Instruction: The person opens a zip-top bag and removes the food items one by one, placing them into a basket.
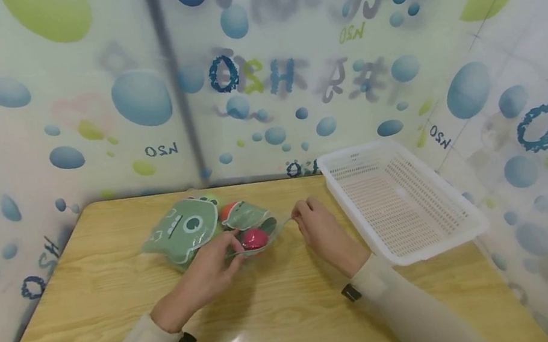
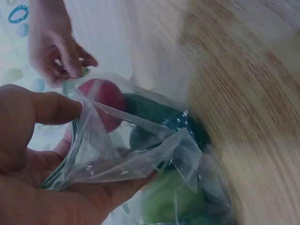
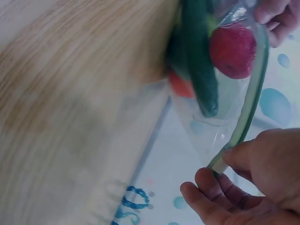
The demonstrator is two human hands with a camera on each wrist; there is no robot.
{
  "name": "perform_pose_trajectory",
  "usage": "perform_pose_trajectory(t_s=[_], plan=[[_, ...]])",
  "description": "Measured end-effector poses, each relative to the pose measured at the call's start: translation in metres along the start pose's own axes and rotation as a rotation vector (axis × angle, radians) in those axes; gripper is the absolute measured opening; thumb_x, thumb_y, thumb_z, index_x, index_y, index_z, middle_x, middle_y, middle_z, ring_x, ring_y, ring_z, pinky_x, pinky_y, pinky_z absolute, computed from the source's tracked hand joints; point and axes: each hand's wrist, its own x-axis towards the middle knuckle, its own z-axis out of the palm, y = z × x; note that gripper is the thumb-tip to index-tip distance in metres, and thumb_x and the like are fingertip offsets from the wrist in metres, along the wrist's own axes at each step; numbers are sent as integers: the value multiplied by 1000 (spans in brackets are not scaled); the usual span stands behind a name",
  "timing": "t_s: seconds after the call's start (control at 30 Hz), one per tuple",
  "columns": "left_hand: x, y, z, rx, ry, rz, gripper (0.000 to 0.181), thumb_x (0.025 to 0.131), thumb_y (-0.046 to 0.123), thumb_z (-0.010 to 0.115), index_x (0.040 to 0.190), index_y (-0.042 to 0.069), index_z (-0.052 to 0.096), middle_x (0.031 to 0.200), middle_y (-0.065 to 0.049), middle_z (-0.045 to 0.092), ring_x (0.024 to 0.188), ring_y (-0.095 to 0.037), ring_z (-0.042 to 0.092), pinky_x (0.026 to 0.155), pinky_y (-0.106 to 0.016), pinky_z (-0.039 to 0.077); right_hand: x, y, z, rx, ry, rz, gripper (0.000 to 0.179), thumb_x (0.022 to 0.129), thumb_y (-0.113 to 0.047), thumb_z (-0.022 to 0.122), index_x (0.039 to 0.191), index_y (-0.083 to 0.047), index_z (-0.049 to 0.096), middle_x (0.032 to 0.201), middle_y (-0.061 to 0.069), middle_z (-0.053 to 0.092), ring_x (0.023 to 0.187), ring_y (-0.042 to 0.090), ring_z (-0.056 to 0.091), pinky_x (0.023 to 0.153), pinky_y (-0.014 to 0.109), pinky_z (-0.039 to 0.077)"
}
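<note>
A clear zip bag (image 1: 180, 233) printed with a green cartoon face lies at the middle of the table. Inside it show a red round fruit or vegetable (image 3: 233, 50), a cucumber (image 3: 200, 70), a light green item (image 2: 168, 197) and an orange-red piece (image 3: 182, 85). My left hand (image 1: 210, 272) holds the near edge of the bag's mouth, its thumb on the film in the left wrist view. At the right corner, my right hand (image 1: 322, 234) pinches the end of the green zip strip (image 3: 248, 108) between thumb and forefinger. Between both hands the strip stretches in a slight curve.
A white plastic basket (image 1: 402, 209) with perforated walls stands on the right of the wooden table (image 1: 280, 329). Behind the table and along its sides hang sheets (image 1: 252, 46) printed with blue and green bubbles.
</note>
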Motion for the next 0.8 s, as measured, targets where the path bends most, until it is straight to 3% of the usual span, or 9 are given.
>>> perform_pose_trajectory(t_s=[0.23, 0.47, 0.63, 0.7, 0.8], plan=[[9, -1, 8, 13, -39, 12, 23, 106, 9, 84, 111, 13, 62, 162, -30, 69, 137, -42, 76, 109, -58, 63, -12, -5, -16, -26, 103, -52, 4, 116, -2, 67, 119, -3, 68, 107, 13, 65, 91, 23, 64, 79, 36, 62], [16, 0, 11, 68, -2, 58, 25, 105, 10, 86, 110, 13, 62, 159, -27, 71, 128, -37, 78, 103, -56, 65, -21, -11, -33, -75, 156, -45, 5, 116, -10, 70, 120, -8, 72, 108, 10, 66, 95, 22, 68, 82, 38, 63], [13, 13, 4, 127, 6, 20, 34, 99, 17, 94, 115, 14, 63, 141, -19, 79, 113, -30, 77, 92, -48, 64, -24, -11, -36, -7, 128, -69, 4, 116, -7, 70, 120, -7, 71, 110, 11, 67, 96, 22, 71, 84, 37, 66], [11, 22, 2, 153, 25, 16, 39, 98, 21, 96, 121, 14, 65, 131, -13, 79, 104, -26, 74, 87, -45, 63, -25, -12, -36, 33, 110, -92, 5, 116, -6, 70, 120, -6, 71, 111, 11, 68, 93, 21, 71, 83, 36, 67], [11, 34, 1, 195, 85, 48, 44, 97, 26, 98, 127, 13, 69, 128, -10, 78, 106, -26, 75, 88, -45, 65, -25, -13, -35, 70, 99, -139, 7, 114, -6, 72, 122, -7, 72, 112, 10, 71, 93, 20, 73, 84, 35, 68]])
